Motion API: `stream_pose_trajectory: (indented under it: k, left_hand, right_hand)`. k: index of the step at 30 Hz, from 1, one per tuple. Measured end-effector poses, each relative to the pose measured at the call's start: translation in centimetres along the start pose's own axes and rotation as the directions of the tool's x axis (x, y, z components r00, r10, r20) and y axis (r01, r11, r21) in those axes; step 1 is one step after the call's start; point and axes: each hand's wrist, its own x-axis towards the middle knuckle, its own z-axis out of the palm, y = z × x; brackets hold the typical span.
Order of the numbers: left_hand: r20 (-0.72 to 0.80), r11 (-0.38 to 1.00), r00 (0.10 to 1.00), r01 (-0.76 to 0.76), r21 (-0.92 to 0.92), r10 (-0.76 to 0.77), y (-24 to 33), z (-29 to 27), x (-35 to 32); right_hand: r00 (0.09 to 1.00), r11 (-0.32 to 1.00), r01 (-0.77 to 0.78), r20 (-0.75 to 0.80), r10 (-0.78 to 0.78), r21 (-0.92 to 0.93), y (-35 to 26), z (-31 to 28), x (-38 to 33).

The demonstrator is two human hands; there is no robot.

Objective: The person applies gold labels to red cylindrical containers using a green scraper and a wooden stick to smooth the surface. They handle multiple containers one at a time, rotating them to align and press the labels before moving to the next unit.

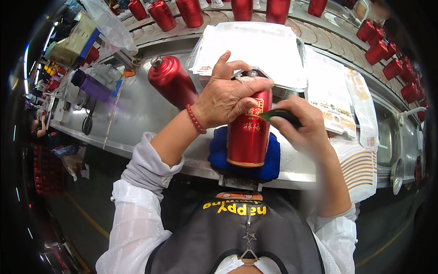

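Red bottle upright on blue pad; left hand gripping top, right hand pinching dark tool beside it.

Bright, even overhead light fills the scene. The steel table throws soft glare beside the red canister, whose side shines. The right hand is motion-blurred. Farther from the canister, straight edges bow and the rim darkens to black.
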Motion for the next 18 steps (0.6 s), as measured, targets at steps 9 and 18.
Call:
stream_pose_trajectory:
  k: [9, 18]
  left_hand:
    - [0.091, 0.385, 0.713, 0.475, -0.791, -0.695, 1.2, 2.4, -5.9]
    - [0.665, -0.285, 0.518, 0.631, -0.722, -0.538, -2.4, 2.8, 0.7]
  right_hand:
    - [0.844, 0.942, 0.225, 0.433, -0.317, 0.25, -2.1, 0.5, 2.8]
    - [0.897, 0.956, 0.201, 0.352, -0.268, 0.215, -2.4, -1.0, 0.8]
